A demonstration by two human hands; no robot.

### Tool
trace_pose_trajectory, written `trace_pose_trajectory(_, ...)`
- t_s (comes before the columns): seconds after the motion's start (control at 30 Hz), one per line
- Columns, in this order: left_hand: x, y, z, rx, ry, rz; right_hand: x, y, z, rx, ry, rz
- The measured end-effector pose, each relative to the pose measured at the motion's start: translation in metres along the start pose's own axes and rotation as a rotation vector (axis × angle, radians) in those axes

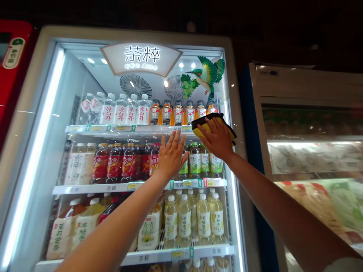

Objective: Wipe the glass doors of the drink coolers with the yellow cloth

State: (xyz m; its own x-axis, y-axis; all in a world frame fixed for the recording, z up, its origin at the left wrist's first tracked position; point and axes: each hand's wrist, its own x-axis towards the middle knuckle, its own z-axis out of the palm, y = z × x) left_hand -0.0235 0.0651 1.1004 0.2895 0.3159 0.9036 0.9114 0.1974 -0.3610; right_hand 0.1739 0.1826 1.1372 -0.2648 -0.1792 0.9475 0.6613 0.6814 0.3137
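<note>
A yellow cloth with a black edge (200, 130) lies against the glass door (167, 85) of a lit drinks fridge. My right hand (217, 138) presses it there with spread fingers, near the door's right side, level with the upper shelf. Left of it, my left hand (171, 155) is raised with its fingers outstretched and the palm toward the glass. That hand holds nothing; whether it touches the glass I cannot tell. Behind the door, amber bottles (178, 113) and green-labelled bottles (195, 160) show around my hands.
Clear water bottles (120, 109) fill the upper shelf's left part, with red-labelled bottles (129, 164) below. Pale drink bottles (184, 219) stand on a lower shelf. A second fridge (306, 90) is on the right, a red cabinet (13, 71) on the left.
</note>
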Motion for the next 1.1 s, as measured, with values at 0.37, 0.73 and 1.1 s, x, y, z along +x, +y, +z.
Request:
trace_pose_trajectory(0.37,-0.008,-0.043,-0.013,0.006,-0.001,0.006,0.018,-0.002,0.009,-0.093,0.128,0.259)
trace_pose_trajectory(0.73,-0.019,-0.070,-0.012,0.008,-0.011,0.058,-0.016,-0.046,0.010,-0.065,0.009,-0.064)
trace_pose_trajectory(1.1,-0.031,-0.117,-0.017,0.023,0.020,0.055,0.055,-0.109,0.047,-0.134,0.071,0.214)
